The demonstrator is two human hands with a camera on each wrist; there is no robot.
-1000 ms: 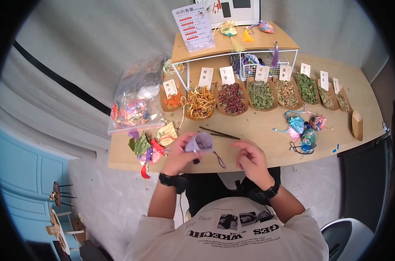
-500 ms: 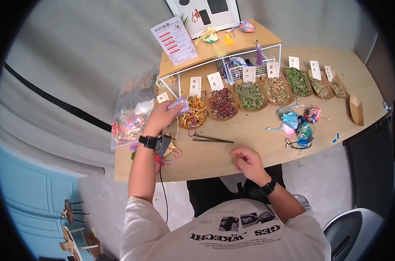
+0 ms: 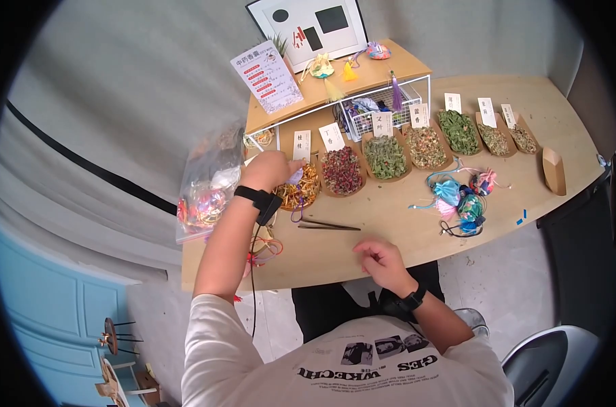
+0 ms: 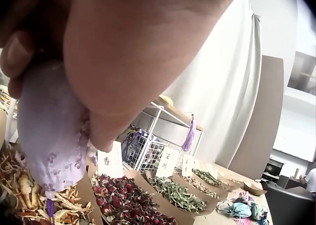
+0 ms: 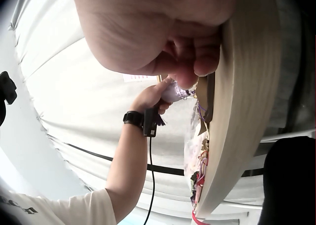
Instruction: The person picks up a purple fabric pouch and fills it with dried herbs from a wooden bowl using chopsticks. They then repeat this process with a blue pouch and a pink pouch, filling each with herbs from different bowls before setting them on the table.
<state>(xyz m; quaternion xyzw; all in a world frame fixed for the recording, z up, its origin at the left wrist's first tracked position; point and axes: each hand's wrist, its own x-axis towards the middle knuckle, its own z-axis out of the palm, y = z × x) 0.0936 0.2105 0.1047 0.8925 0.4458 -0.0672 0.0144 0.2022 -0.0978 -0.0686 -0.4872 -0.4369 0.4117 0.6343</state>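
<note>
My left hand (image 3: 270, 173) grips a small lavender drawstring pouch (image 4: 52, 126) over a paper tray of dried yellow-brown strips (image 3: 301, 193). In the left wrist view the pouch hangs with its embroidered bottom down, a purple cord at its lower end. Its mouth is hidden in my palm. My right hand (image 3: 384, 263) is near the table's front edge, fingers loosely curled around nothing. Between the hands lie two thin dark sticks (image 3: 331, 226), their right ends together.
Trays of red buds (image 3: 342, 169), green leaves (image 3: 386, 159) and other herbs line up rightward behind labels. Several colourful pouches (image 3: 467, 200) lie at right, with a folded paper tray (image 3: 554, 171) beyond. A clear plastic bag (image 3: 206, 197) is at left; a raised shelf (image 3: 348, 85) stands behind.
My left hand has carried the pouch from the front middle of the table to the yellow-brown strips at back left. The right hand has stayed near the front edge.
</note>
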